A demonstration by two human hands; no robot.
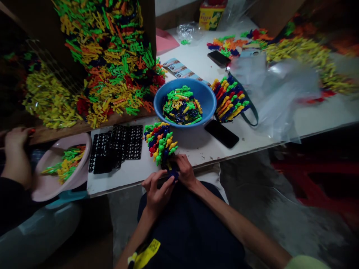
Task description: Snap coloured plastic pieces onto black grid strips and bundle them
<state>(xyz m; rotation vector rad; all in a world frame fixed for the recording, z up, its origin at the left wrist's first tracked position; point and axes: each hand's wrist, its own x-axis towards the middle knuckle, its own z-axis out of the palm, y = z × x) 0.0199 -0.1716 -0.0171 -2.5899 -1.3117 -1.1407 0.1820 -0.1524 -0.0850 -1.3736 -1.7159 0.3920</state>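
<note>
Pinching dark-blue plastic piece (174,174) at base of interlocked toy-piece cluster (160,144), lower centre of frame; left hand (157,190), right hand (185,171), fingers narrow around it. Cluster likely light, stiff; base best hold. Blue bowl (183,102) beyond, on tabletop (193,149).

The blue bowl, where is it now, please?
In the head view, the blue bowl stands on the white table, between a stack of plastic pieces and a black phone.
</note>
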